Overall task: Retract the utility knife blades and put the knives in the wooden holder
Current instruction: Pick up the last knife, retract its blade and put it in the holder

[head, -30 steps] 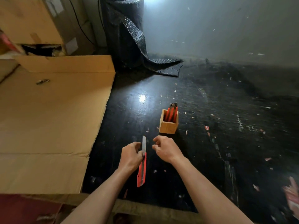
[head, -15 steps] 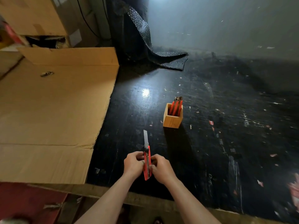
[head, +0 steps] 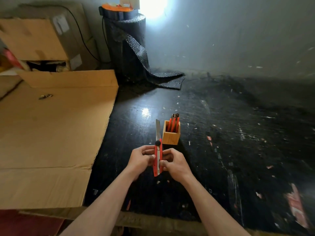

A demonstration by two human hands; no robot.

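both hands hide much of the utility knife (head: 157,159) body.

Red utility knife (head: 157,159), blade (head: 158,129) extended, upright just beside knife-filled wooden holder (head: 170,135).

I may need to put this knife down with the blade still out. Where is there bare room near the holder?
The black tabletop right of the wooden holder is bare apart from paint flecks, out to the wall. The strip between the holder and the cardboard sheet is also free. It is crowded only in front of the holder, where both hands hold the knife.
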